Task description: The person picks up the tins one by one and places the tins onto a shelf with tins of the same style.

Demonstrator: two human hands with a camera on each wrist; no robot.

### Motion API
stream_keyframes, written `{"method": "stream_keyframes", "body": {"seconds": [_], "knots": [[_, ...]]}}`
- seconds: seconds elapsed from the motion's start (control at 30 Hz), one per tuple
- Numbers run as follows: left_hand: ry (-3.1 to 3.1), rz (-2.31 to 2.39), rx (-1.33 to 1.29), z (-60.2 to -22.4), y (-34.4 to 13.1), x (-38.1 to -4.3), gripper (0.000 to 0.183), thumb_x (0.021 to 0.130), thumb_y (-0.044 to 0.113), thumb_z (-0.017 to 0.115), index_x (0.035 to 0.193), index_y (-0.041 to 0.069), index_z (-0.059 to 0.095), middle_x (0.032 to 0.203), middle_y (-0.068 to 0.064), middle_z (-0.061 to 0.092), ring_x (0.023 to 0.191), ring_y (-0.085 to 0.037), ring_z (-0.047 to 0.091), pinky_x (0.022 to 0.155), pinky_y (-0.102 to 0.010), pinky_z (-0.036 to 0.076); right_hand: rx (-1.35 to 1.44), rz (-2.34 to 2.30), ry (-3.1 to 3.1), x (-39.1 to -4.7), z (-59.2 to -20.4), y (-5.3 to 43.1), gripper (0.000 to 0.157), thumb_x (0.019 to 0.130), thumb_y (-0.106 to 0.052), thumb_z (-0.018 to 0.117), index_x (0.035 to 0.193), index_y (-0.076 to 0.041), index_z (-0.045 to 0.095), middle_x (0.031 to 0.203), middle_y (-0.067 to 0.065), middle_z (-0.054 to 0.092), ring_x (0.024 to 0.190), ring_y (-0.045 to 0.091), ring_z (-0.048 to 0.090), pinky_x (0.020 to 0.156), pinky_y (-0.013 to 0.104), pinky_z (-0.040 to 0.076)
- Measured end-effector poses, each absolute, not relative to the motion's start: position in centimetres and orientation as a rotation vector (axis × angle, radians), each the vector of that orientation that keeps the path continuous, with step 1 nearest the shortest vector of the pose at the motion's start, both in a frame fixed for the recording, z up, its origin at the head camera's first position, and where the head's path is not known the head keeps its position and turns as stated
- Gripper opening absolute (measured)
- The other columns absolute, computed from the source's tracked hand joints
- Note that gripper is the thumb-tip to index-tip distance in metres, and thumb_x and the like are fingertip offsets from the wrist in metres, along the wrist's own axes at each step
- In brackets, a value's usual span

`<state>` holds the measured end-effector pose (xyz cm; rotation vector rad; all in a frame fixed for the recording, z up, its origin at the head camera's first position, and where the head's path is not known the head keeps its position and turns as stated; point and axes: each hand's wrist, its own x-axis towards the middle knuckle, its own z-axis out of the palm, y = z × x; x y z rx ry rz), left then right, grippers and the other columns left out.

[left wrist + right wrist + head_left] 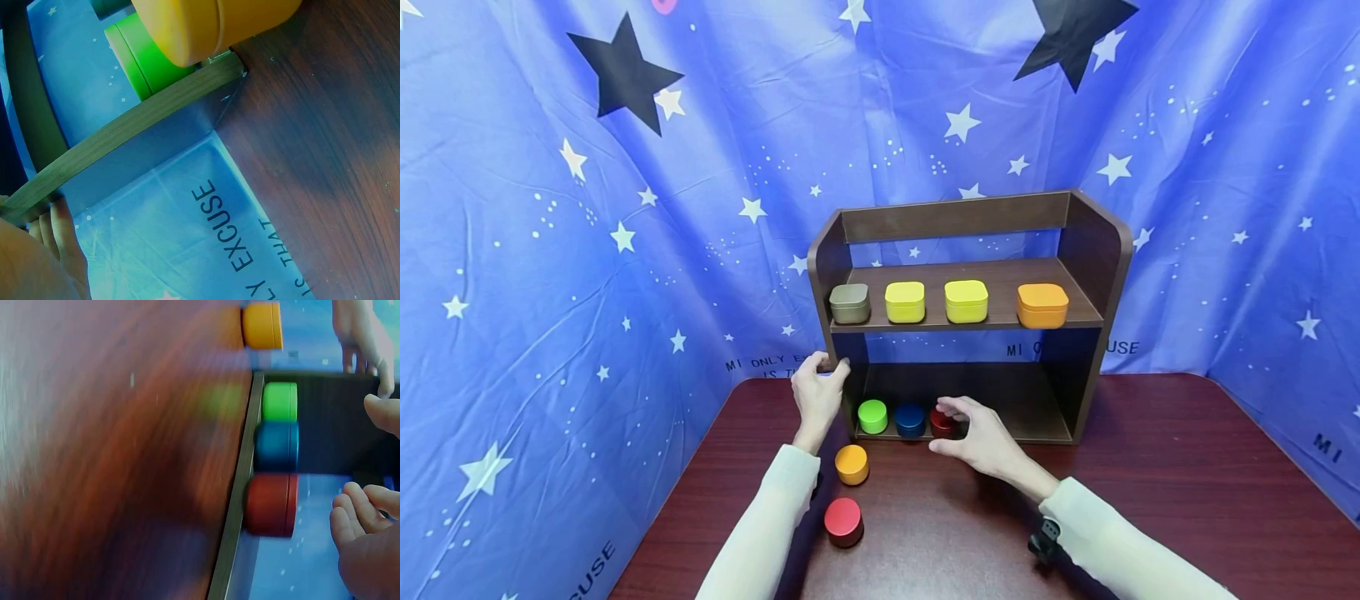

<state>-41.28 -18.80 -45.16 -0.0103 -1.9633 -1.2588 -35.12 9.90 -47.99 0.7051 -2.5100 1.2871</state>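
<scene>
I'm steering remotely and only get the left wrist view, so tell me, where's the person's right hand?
Observer: The right hand is beside the dark red round tin on the lower shelf; the right wrist view shows a gap between them.
Operator: What stands on the upper shelf?
Observer: From left to right in the head view, a gray-green tin, a yellow tin, a second yellow tin and an orange tin.
Operator: And on the tabletop, besides the yellow-orange round tin?
Observer: A bright red round tin, farther from the lower shelf.
</scene>
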Motion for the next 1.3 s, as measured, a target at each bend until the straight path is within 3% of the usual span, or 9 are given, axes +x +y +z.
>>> {"method": "stream_keyframes", "body": {"seconds": [0.33, 0.6, 0.8, 1.3], "knots": [[-1.965, -1.257, -0.01, -45.0, -18.9, -41.3, 0.015, 0.085, 0.019, 0.084, 0.082, 0.007, 0.075, 0.084, -0.015, 0.077, 0.081, -0.031, 0.07, 0.075, -0.036, 0.047, 0.894, 1.348, -2.53, -32.9, -48.0, 7.1, 0.066, 0.085, -0.022, 0.093, 0.141, 0.003, 0.067, 0.134, 0.018, 0.075, 0.118, 0.042, 0.071, 0.106, 0.053, 0.057], [-1.994, -1.266, -0.001, -45.1, -18.8, -41.1, 0.017, 0.086, 0.021, 0.084, 0.081, 0.008, 0.074, 0.086, -0.014, 0.077, 0.086, -0.035, 0.071, 0.077, -0.037, 0.046, 1.037, 1.405, -2.525, -31.7, -48.7, 4.8, 0.063, 0.085, -0.025, 0.093, 0.138, 0.0, 0.069, 0.13, 0.02, 0.076, 0.116, 0.042, 0.069, 0.103, 0.05, 0.058], [-2.005, -1.259, 0.005, -45.1, -18.8, -40.9, 0.017, 0.088, 0.022, 0.084, 0.081, 0.009, 0.075, 0.087, -0.013, 0.078, 0.087, -0.034, 0.072, 0.079, -0.038, 0.048, 1.112, 1.414, -2.553, -31.1, -49.3, 3.2, 0.064, 0.085, -0.027, 0.093, 0.137, 0.002, 0.069, 0.128, 0.018, 0.077, 0.115, 0.039, 0.071, 0.102, 0.04, 0.06], [-1.995, -1.261, 0.016, -44.9, -18.7, -41.0, 0.017, 0.087, 0.023, 0.085, 0.082, 0.008, 0.077, 0.087, -0.013, 0.08, 0.086, -0.034, 0.072, 0.079, -0.039, 0.049, 1.228, 1.474, -2.62, -30.8, -49.8, 0.4, 0.069, 0.082, -0.022, 0.094, 0.14, 0.005, 0.067, 0.13, 0.018, 0.076, 0.116, 0.039, 0.071, 0.105, 0.042, 0.059]]}}
